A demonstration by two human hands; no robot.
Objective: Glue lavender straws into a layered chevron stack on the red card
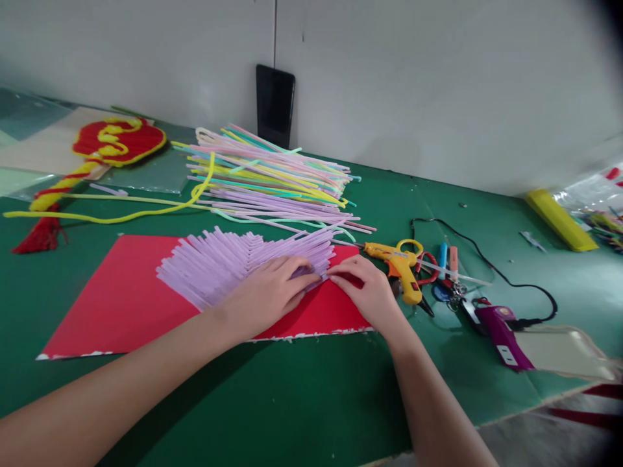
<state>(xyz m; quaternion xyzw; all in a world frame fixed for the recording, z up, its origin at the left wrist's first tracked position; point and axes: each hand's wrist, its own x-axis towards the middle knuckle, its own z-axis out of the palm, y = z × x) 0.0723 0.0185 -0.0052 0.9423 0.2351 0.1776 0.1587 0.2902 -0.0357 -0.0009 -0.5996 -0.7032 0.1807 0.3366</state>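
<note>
Light purple pipe cleaners (209, 266) lie side by side in a feathered, leaf-like pattern on a red sheet (121, 318) with a ragged white front edge. My left hand (267, 292) rests over the right part of this pattern, its fingers bent and drawn together at the lower right edge of the purple rows. Close by on the right, my right hand (365, 285) pinches the end of a purple pipe cleaner between thumb and forefinger. The fingertips of both hands nearly meet there. My left hand hides part of the pattern.
Behind the sheet lies a pile of pastel pipe cleaners (272, 172). A black phone (275, 104) leans on the wall. To the right are a yellow glue gun (402, 263), keys (455, 295) and a purple power adapter (503, 337). A red-yellow fan-shaped craft (131, 143) lies left.
</note>
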